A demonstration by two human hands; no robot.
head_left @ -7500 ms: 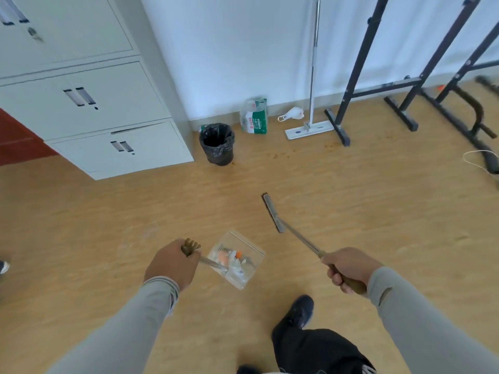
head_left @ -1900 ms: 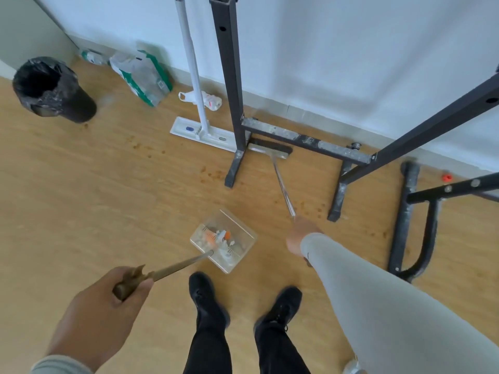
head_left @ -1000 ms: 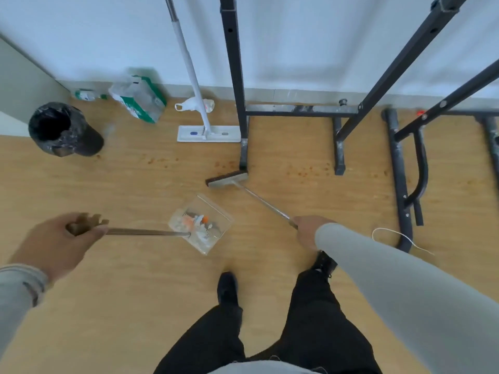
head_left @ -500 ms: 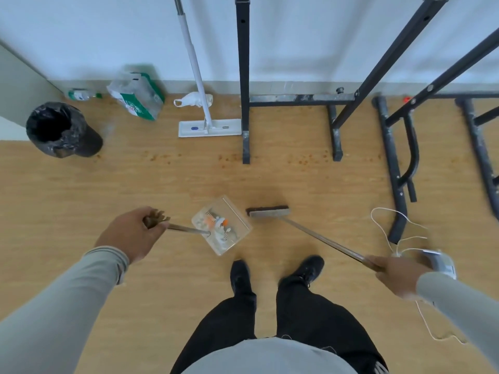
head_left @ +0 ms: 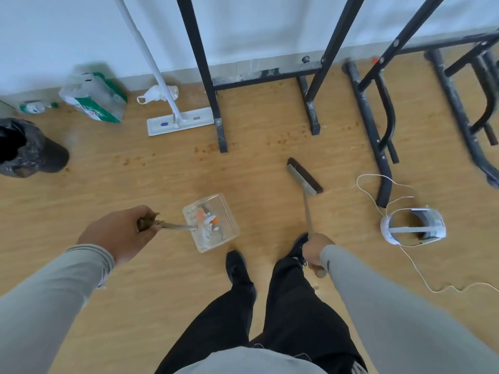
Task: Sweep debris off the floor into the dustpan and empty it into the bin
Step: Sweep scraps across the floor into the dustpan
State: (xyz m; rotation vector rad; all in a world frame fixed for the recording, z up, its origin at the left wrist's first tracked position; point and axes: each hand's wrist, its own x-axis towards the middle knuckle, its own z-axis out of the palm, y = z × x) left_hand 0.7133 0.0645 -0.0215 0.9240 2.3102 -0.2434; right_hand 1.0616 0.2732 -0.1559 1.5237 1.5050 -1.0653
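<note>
My left hand (head_left: 118, 236) grips the wooden handle of a clear plastic dustpan (head_left: 212, 224), held low over the wood floor just ahead of my feet. Orange and white debris (head_left: 206, 218) lies inside the pan. My right hand (head_left: 314, 251) holds the thin handle of a small broom (head_left: 304, 176), whose brush head rests on the floor to the right of the pan. A black-lined bin (head_left: 25, 148) stands at the far left. Small brown crumbs (head_left: 205, 150) are scattered on the floor near the rack feet.
Black metal rack legs (head_left: 221, 125) stand along the white wall. A flat mop (head_left: 179, 121) leans there beside a green-and-white bag (head_left: 94, 101) and a bottle (head_left: 35, 107). A white headset (head_left: 413, 225) with a trailing cable (head_left: 421, 276) lies at my right.
My right hand pulled in close to my right leg and the broom head swung right and away from the dustpan. The dustpan stayed low in my left hand.
</note>
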